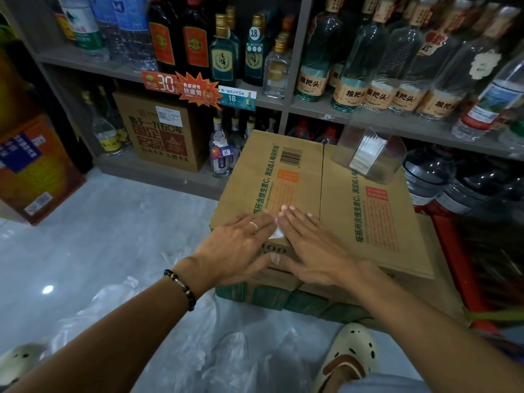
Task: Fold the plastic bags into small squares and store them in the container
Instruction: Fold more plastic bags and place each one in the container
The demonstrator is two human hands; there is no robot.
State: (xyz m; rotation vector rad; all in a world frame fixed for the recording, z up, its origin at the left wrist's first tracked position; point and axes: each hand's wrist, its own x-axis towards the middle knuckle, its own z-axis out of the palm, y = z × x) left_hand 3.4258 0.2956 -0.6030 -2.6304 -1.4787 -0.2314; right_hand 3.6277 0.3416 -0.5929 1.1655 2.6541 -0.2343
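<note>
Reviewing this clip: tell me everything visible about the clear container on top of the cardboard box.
The clear container looks like thin, ribbed transparent plastic, boxy with an angled open mouth. It lies tipped on its side at the far right corner of the cardboard box, right in front of the shelf of bottles. Inside it, a stack of pale folded squares leans at a slant; presumably bags already folded. Neither the left hand nor the right hand touches it; both press flat nearer the front edge.

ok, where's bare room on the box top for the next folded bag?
Free: cardboard box top right of the right hand, below the clear container; also the strip above both hands toward the barcode. Crowded: near-left corner, under left hand and folded bag.
</note>
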